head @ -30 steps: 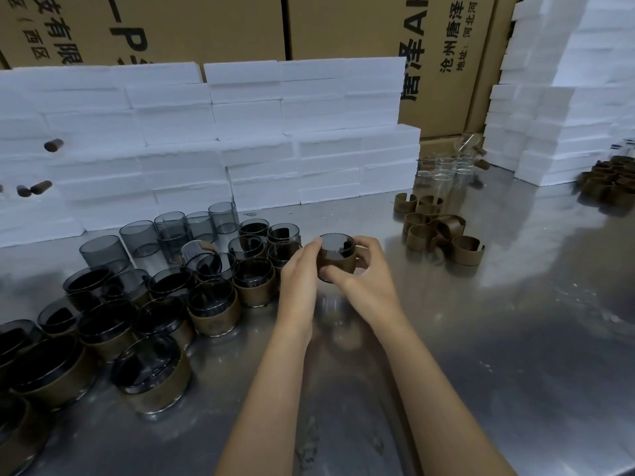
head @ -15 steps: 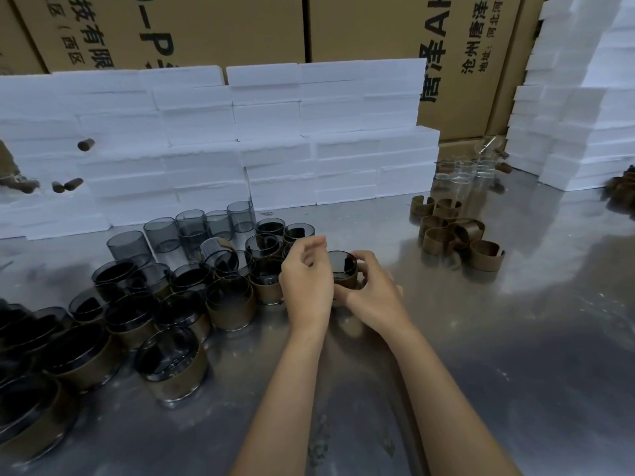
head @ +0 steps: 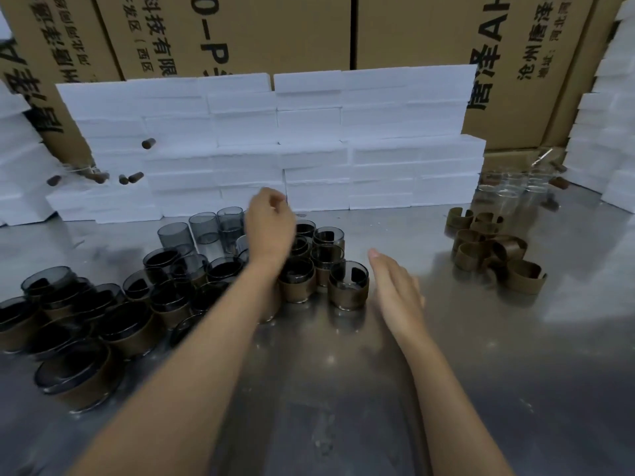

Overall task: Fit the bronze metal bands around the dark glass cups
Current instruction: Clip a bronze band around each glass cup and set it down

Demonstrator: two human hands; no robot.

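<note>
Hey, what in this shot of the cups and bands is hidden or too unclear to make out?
- Left hand, head view: motion-blurred, and it covers the cups behind it.
- Clear glasses, far right: too faint to count.
- Banded cups, left edge: cut off by the frame.
- Cardboard boxes: print cropped at the top, hidden below by foam blocks.

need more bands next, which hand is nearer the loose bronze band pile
Right. The right hand lies open on the table, just left of the loose bronze band pile. The left hand hovers over the cups, farther left.
</note>
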